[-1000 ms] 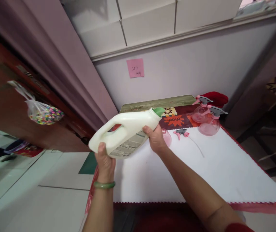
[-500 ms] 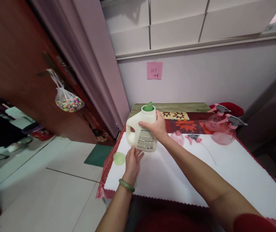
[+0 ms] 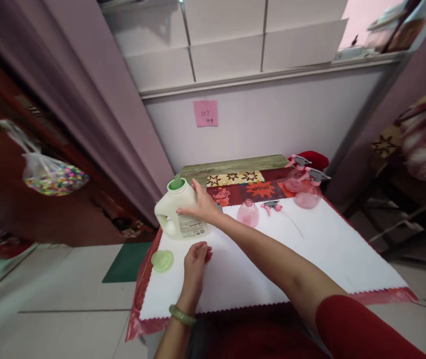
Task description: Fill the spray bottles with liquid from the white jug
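My right hand [image 3: 203, 203] is wrapped round the right side of a pale detergent jug [image 3: 171, 209]. The jug appears to stand on the white cloth at the table's back left; its open mouth shows a green spout. My left hand [image 3: 197, 259], fingers curled in and nothing visible in them, hovers in front of the jug, apart from it. To its left lies a light green cap [image 3: 162, 260]. Right of my right hand is an open pink spray bottle body [image 3: 248, 214], beside a loose spray head [image 3: 271, 206] with its thin tube.
Two pink spray bottles with heads [image 3: 307, 195] stand at the back right of the table [image 3: 272, 269]. A wooden board [image 3: 235, 163] lies along the wall. A bag of colourful beads [image 3: 54, 174] hangs on the door at left.
The jug has been lowered to the left, with my right hand still on it. My left hand has left the jug's base and its fingers have curled. The view has swung right.
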`<state>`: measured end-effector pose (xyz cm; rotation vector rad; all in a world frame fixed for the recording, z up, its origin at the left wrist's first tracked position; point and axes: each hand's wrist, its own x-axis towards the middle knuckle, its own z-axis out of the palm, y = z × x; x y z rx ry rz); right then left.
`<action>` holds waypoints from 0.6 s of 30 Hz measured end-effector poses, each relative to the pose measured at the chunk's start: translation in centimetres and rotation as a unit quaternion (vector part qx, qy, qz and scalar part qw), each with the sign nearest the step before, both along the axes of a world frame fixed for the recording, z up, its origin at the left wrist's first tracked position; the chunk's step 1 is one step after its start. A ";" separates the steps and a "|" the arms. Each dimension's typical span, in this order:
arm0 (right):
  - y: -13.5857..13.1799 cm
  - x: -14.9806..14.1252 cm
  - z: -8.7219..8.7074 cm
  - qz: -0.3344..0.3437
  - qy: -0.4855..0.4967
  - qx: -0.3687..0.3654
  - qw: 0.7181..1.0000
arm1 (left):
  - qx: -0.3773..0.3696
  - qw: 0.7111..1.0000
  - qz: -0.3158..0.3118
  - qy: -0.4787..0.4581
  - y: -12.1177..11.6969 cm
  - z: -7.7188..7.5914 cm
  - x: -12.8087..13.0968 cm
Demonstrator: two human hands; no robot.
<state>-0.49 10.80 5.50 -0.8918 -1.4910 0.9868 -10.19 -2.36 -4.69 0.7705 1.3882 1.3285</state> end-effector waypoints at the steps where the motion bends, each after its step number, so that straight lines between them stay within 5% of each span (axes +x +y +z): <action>1: -1.0 1.0 0.1 -0.012 0.007 0.009 1.000 | 0.005 1.000 -0.021 0.013 0.2 0.0 0.5; 7: -4.7 13.7 -1.3 -0.121 0.033 0.099 0.987 | 0.060 0.989 -0.099 0.094 1.4 -0.8 4.1; 9: -4.0 19.4 -2.6 -0.191 -0.046 0.022 0.980 | 0.086 0.984 -0.099 0.122 2.3 -1.2 5.6; 11: -3.0 24.3 -3.9 -0.273 -0.253 -0.085 0.924 | 0.113 0.978 -0.091 0.149 3.5 -1.6 7.2; 13: -2.3 27.8 -5.1 -0.301 -0.321 -0.133 0.888 | 0.140 0.972 -0.080 0.172 4.9 -1.9 8.9; 18: -0.9 30.3 -6.9 -0.279 -0.420 -0.217 0.836 | 0.172 0.960 -0.055 0.212 7.8 -3.1 12.8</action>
